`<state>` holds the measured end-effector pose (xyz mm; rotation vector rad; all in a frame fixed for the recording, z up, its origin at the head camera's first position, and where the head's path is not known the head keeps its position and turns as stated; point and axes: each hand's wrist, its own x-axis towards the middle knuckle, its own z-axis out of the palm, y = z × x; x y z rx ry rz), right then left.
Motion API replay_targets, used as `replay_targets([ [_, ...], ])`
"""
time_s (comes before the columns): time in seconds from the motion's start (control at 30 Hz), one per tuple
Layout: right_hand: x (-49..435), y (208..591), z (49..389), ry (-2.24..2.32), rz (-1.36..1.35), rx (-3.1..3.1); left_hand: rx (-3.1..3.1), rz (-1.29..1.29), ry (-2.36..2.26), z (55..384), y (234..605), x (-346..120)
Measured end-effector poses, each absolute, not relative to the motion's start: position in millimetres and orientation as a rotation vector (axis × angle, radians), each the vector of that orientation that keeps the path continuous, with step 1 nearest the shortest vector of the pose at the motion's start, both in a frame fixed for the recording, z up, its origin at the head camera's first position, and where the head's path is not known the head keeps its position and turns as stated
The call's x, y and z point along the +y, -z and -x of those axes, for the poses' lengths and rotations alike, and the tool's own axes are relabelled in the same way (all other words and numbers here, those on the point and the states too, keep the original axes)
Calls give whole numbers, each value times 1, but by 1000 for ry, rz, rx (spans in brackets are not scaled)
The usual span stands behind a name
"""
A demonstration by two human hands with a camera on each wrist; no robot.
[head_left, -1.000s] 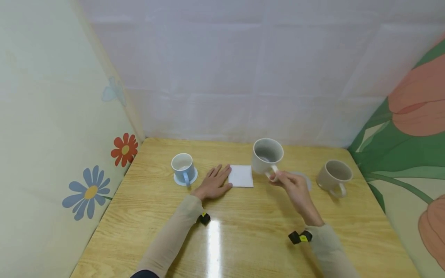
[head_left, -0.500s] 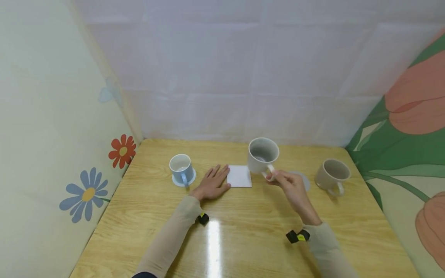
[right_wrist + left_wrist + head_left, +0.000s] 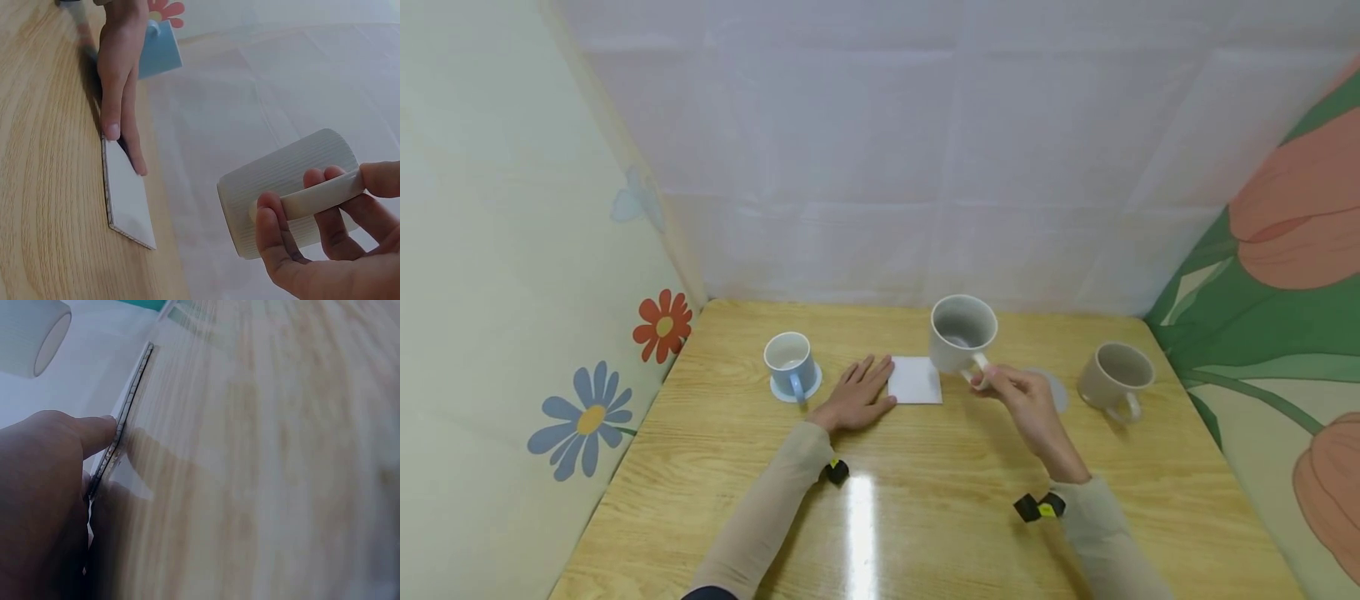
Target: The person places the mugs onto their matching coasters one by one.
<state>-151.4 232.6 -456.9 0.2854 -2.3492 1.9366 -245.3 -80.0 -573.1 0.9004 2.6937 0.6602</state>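
My right hand (image 3: 1026,408) grips the handle of a white ribbed mug (image 3: 281,194) and holds it in the air, its mouth tipped toward the head camera. Below and left of the mug lies a thin white square coaster (image 3: 916,381), flat on the table. With fingers straight, my left hand (image 3: 855,400) rests on the table, thumb and fingertips touching the coaster's left edge. In the left wrist view the thumb meets the side of the coaster (image 3: 128,403), and the raised mug (image 3: 28,337) shows at top left.
A light blue mug (image 3: 792,367) stands on a pale blue round coaster (image 3: 812,387) at the left. Partly behind my right hand lies a grey round coaster (image 3: 1054,390). A beige mug (image 3: 1112,383) stands at the right. A white cloth (image 3: 850,167) hangs behind the table.
The right hand has carried the white mug slightly left, nearer the square coaster. The left hand keeps its place at the coaster's edge. The whole view has shifted a little.
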Motion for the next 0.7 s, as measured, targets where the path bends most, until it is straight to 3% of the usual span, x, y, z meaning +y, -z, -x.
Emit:
replay_targets([
  [0.7, 225, 457, 155, -1949, -361, -2332, 2692, -912, -646, 248, 576, -82],
])
